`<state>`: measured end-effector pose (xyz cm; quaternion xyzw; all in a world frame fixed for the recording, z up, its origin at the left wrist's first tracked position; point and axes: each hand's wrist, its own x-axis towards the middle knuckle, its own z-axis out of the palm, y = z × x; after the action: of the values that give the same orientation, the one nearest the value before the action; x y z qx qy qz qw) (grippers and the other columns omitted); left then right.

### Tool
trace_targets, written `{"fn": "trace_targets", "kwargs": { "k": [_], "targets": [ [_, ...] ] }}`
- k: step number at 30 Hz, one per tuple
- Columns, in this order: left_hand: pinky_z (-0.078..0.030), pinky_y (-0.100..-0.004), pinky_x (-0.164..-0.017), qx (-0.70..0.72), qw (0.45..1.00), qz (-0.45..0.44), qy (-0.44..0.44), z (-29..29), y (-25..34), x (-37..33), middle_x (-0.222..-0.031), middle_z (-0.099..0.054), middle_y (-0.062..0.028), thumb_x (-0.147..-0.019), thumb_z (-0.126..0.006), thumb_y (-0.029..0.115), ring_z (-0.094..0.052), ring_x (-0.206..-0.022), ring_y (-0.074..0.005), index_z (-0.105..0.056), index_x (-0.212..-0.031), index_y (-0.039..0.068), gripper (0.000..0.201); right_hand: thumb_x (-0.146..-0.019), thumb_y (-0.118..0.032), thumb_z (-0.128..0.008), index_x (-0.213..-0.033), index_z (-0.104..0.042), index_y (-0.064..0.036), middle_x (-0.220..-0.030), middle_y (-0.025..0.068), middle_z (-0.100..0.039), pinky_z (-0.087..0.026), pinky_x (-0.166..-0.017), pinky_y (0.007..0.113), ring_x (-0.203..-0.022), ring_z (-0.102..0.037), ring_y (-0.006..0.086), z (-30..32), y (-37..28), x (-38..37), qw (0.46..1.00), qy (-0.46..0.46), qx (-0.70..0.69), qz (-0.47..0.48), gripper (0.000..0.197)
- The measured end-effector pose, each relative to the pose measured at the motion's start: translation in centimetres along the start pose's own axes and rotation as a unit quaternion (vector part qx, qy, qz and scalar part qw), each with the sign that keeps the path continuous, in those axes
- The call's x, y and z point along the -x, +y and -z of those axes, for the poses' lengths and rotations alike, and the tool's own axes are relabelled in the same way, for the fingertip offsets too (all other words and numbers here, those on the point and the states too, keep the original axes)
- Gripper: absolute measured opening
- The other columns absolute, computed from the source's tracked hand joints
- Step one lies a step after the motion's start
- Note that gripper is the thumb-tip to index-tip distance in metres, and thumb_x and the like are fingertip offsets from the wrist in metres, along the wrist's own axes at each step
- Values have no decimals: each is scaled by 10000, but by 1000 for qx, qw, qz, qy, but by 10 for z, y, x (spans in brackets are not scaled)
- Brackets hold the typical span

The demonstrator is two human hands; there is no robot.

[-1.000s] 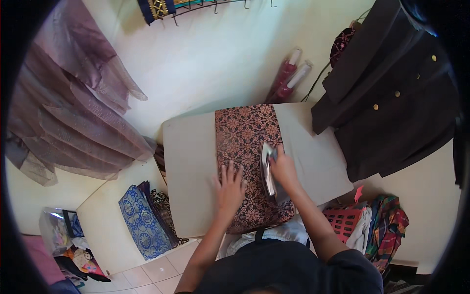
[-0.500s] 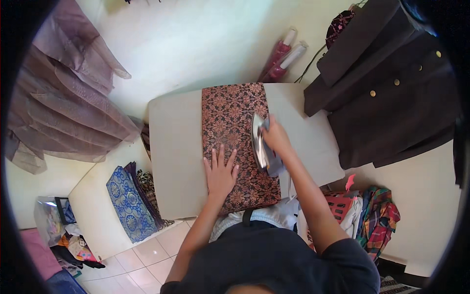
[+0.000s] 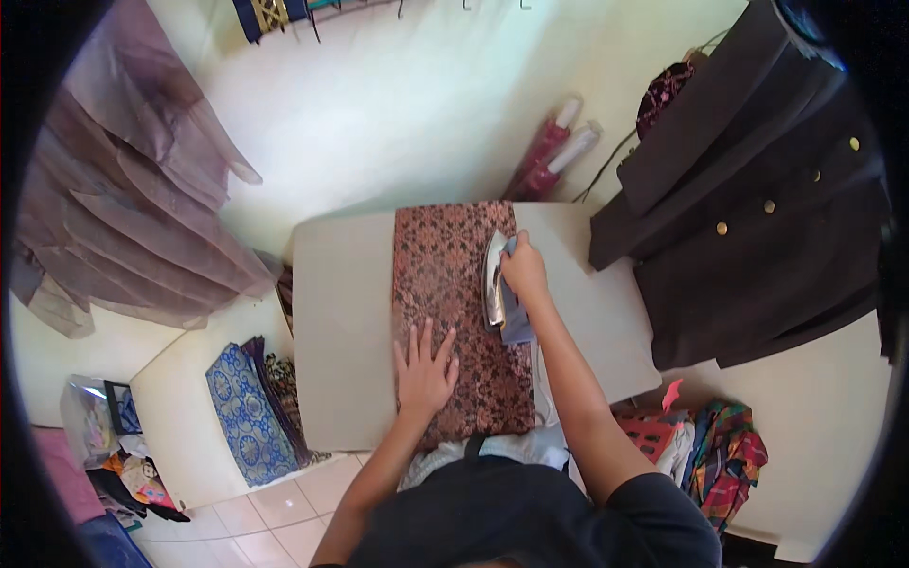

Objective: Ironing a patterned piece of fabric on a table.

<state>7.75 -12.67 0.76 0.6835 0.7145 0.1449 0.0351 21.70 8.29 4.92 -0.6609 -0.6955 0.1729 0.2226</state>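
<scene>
A long piece of dark cloth with a reddish floral pattern [image 3: 445, 275] lies across the light grey padded board [image 3: 343, 312]. My left hand [image 3: 426, 374] rests flat on its near left part, fingers spread. In my right hand [image 3: 524, 270] is the handle of a clothes iron [image 3: 494, 293], with a shiny metal body and blue-grey top. The iron stands over the cloth's right edge, its tip pointing away from me. Its soleplate is mostly turned out of sight, so I cannot tell how firmly it presses. A pale cord [image 3: 538, 374] trails from its heel.
Dark jacket with gold buttons [image 3: 757, 227] hangs at the right; a sheer mauve garment [image 3: 142, 208] hangs at the left. Folded blue patterned cloth [image 3: 251, 412] lies on a white surface at the left. Wrapped rolls [image 3: 554, 156] lean by the wall. A red basket [image 3: 649, 431] stands at lower right.
The whole view has tilted up, so the board sits lower in the picture and wall hooks show at the top. The iron is slightly farther up the cloth; my left hand stays on it.
</scene>
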Motion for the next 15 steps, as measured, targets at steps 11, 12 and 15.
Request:
{"fn": "trace_targets", "kwargs": {
  "k": [11,12,15],
  "targets": [
    [-129,-563,-1077,8,1000,-11,3,-5,1,1,-1471,-252,-110,-898,-432,385,-226,-1349,-345,-360,-1388,267,509,-801,-183,-619,-985,-395,25,-737,272,-612,-495,-595,486,-606,-613,415,-2,21,-2,1000,-23,-1,16,357],
    [-127,-563,-1077,8,1000,-12,11,-7,-1,1,-1471,-252,-110,-898,-433,383,-226,-1349,-344,-361,-1387,266,508,-796,-194,-631,-988,-400,25,-754,279,-610,-486,-628,492,-664,-609,433,-1,23,16,999,-30,3,21,372],
    [-128,-559,-1077,8,1000,-4,20,-7,-9,2,-1468,-256,-110,-896,-438,378,-233,-1346,-341,-371,-1383,264,504,-781,-209,-657,-992,-414,25,-795,293,-607,-467,-689,501,-774,-593,462,17,6,72,998,-66,-13,19,398]
  ]
}}
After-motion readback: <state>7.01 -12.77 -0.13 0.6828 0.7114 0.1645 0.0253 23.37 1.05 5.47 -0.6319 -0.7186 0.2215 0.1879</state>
